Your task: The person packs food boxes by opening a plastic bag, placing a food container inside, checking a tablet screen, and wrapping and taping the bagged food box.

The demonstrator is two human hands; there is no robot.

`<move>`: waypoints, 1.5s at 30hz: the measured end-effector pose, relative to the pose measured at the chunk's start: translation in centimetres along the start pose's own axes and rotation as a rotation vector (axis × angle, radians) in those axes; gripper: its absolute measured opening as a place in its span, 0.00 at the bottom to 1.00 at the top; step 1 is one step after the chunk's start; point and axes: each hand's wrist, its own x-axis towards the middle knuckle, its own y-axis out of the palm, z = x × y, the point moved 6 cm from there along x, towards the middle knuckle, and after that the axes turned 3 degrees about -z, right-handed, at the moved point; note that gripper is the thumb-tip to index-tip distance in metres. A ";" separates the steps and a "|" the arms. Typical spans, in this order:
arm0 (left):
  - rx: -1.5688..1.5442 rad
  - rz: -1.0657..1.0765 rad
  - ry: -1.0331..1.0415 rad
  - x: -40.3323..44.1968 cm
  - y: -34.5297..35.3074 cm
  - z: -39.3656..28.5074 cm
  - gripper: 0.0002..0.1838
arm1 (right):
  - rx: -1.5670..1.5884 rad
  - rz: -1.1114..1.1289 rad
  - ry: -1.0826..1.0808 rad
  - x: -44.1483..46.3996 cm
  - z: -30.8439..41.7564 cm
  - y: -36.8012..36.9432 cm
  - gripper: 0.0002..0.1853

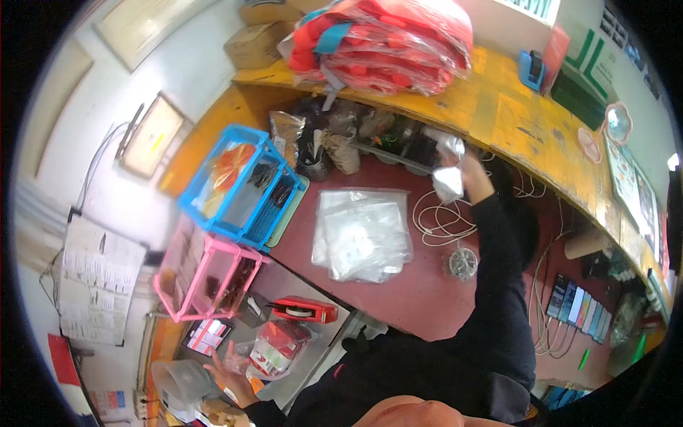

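My right hand (471, 174) is stretched forward beneath the wooden shelf, its fingers closed on a shiny white plastic packet (448, 183). The exact kind of packet is hard to make out. Down at the lower left, my left hand (237, 377) has its fingers apart, beside a clear bag with red and white packets (276, 349) and close to a phone (207, 336) with a lit screen. A stack of clear plastic bags (361, 238) lies flat on the dark red table (427, 299) between my arms.
A blue basket rack (242, 188) and a pink rack (208, 277) stand at the left, with a red tape dispenser (306, 310) nearby. White cable (445, 222) coils on the table. Several phones (580, 309) lie at the right. Wrapped red goods (384, 46) sit on the wooden shelf (498, 92).
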 end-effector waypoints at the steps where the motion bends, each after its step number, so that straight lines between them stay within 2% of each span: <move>1: -0.044 0.043 -0.015 -0.2 0.0 -0.1 0.44 | 0.131 0.105 0.059 -1.7 -1.5 3.6 0.15; 3: -0.063 0.014 0.004 -0.7 0.0 -0.6 0.43 | 0.353 0.343 0.165 -5.7 -4.5 10.4 0.15; 4: 0.036 0.008 -0.020 -0.8 -0.3 -0.6 0.43 | 0.408 0.422 0.173 -8.4 -5.4 14.0 0.18; 5: 0.135 0.002 -0.043 -0.8 -1.1 -0.5 0.43 | 0.234 0.187 0.091 -11.6 -6.1 16.5 0.22; 6: 0.175 0.005 -0.121 -0.8 -2.5 -0.2 0.40 | 0.306 0.110 0.146 -12.7 -7.6 18.9 0.20; 7: 0.166 -0.014 -0.116 -1.5 -3.2 -1.3 0.40 | 0.167 0.211 0.017 -13.8 -8.4 20.8 0.18; 9: 1.421 0.053 0.189 -2.9 -3.6 -5.1 0.38 | 0.093 0.014 -0.115 -15.9 -10.5 23.3 0.17; 10: 1.237 -0.068 0.211 -3.2 -4.0 -6.4 0.39 | 0.067 0.027 -0.118 -16.6 -11.8 24.1 0.17; 11: 0.952 -0.082 0.384 -3.7 -2.9 -7.8 0.40 | 0.041 0.039 -0.121 -17.2 -13.1 24.9 0.16; 12: 0.666 -0.096 0.552 -5.0 -0.1 -9.8 0.41 | 0.144 0.016 -0.022 -18.7 -13.9 26.5 0.15; 14: 0.694 0.064 0.786 -5.9 4.4 -9.8 0.42 | 0.267 -0.064 0.149 -20.6 -16.9 29.1 0.14; 15: 0.652 0.294 0.941 -8.1 9.4 -11.0 0.46 | 0.264 -0.043 0.176 -21.4 -18.1 30.4 0.14; 16: 0.539 0.416 0.936 -9.9 12.4 -11.0 0.49 | 0.211 -0.015 0.220 -22.3 -19.4 31.5 0.14; 18: 0.412 0.505 0.875 -11.5 16.0 -10.6 0.48 | 0.128 0.046 0.233 -23.6 -21.0 32.7 0.14; 19: 0.317 0.388 0.919 -11.4 16.2 -9.6 0.39 | 0.120 0.058 0.246 -24.0 -21.7 32.8 0.14; 21: 0.106 0.400 0.646 -9.5 15.8 -6.3 0.25 | 0.085 0.046 0.181 -24.6 -21.9 32.7 0.14; 22: 0.104 0.391 0.643 -9.5 15.4 -6.5 0.25 | 0.079 0.052 0.187 -24.9 -21.7 32.6 0.14; 24: 0.022 0.442 0.389 -9.0 15.4 -7.0 0.17 | 0.008 0.110 0.231 -25.5 -21.2 32.8 0.16; 25: 0.022 0.438 0.387 -8.9 15.6 -7.4 0.17 | 0.006 0.111 0.235 -25.7 -21.4 32.8 0.16; 27: -0.174 0.527 0.394 -9.0 16.4 -8.4 0.19 | -0.084 0.175 0.197 -26.3 -21.4 33.3 0.17; 31: -0.162 0.507 0.315 -8.2 16.5 -7.3 0.26 | -0.200 0.287 0.239 -28.9 -20.8 34.2 0.15; 33: -0.178 0.516 0.296 -8.4 16.6 -7.8 0.25 | -0.080 0.424 0.378 -29.8 -21.4 34.7 0.15; 35: -0.195 0.518 0.278 -8.3 16.5 -7.8 0.24 | -0.028 0.485 0.381 -30.5 -20.5 35.5 0.16; 37: -0.128 0.442 0.435 -8.1 15.7 -8.0 0.23 | 0.076 0.613 0.400 -31.8 -19.1 37.2 0.19; 38: -0.130 0.420 0.433 -7.9 15.3 -7.8 0.23 | 0.070 0.625 0.418 -32.3 -18.6 37.7 0.19; 39: -0.155 0.380 0.427 -7.6 14.7 -7.7 0.24 | -0.107 0.730 0.178 -32.9 -17.3 38.6 0.21; 41: -0.178 0.293 0.405 -6.9 12.5 -7.0 0.26 | -0.283 0.854 -0.025 -33.6 -16.8 38.8 0.22; 43: -0.185 0.289 0.475 -5.9 9.0 -6.9 0.34 | -0.647 0.928 0.419 -32.5 -20.1 36.5 0.21; 44: -0.186 0.274 0.498 -5.5 7.2 -6.8 0.36 | -0.514 0.817 0.204 -31.2 -21.0 36.2 0.17; 45: 0.209 -0.037 0.779 -5.7 4.6 -7.9 0.42 | -0.374 0.697 -0.008 -30.3 -21.5 35.7 0.13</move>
